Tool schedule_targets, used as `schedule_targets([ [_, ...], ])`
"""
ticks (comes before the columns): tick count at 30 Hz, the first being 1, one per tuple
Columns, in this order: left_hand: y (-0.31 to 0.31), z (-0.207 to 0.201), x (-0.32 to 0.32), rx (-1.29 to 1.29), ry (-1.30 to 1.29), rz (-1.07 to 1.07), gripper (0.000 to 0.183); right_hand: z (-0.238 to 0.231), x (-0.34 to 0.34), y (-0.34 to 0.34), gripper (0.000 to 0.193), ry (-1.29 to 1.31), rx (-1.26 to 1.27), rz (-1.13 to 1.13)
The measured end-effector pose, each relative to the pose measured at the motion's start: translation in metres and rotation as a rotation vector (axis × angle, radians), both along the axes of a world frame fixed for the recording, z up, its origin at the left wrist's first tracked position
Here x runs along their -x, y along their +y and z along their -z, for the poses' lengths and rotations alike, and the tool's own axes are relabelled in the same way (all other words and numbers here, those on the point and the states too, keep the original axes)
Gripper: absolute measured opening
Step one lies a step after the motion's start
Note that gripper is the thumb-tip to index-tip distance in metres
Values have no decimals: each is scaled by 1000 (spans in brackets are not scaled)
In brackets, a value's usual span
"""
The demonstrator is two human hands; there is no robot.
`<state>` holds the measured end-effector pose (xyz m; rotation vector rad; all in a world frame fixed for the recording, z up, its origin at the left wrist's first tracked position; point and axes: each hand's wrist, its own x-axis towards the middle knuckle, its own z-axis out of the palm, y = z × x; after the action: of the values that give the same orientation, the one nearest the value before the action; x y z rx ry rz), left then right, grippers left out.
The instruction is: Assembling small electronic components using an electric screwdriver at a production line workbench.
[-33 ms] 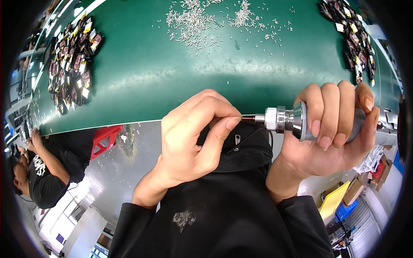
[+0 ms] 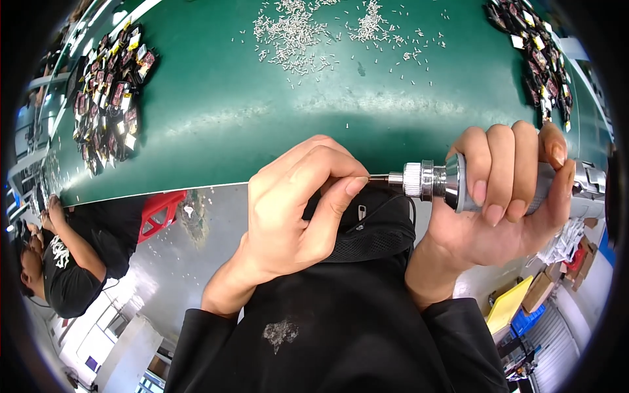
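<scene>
A grey and silver electric screwdriver lies level in front of my chest, its chuck pointing left. My right hand is wrapped round its body, with the fingers curled over the top. From the chuck sticks a thin dark bit. My left hand pinches the end of this bit between thumb and forefinger. Whether a screw sits at the bit's tip is hidden by the fingertips. Both hands are held just at the near edge of the green table, over my lap.
Small silver screws lie scattered at the table's far middle. Heaps of small black parts with labels stand at the left and at the right. A black pouch is at my waist. Another person sits at the left beside a red stool.
</scene>
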<state>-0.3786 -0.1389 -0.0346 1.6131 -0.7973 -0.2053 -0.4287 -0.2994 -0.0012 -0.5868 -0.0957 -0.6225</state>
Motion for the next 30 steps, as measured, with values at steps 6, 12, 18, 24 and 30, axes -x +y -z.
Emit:
schedule_targets([
  [6,1,2,-12,-40,16,52,5,8,-9,-5,13,-3,-31,-8],
  [12,23,-28,-46,-120,-199,-173,21,0,-18,-1,12,18,-103,59],
  [18,73,-44,-153,-451,-395,-546,11,24,-17,11,13,236,-220,152],
  [24,79,-49,-316,-703,-500,-600,23,35,-13,17,12,182,-264,51],
  [30,31,-3,-389,-916,-588,-671,52,37,-19,13,12,166,-216,-44],
])
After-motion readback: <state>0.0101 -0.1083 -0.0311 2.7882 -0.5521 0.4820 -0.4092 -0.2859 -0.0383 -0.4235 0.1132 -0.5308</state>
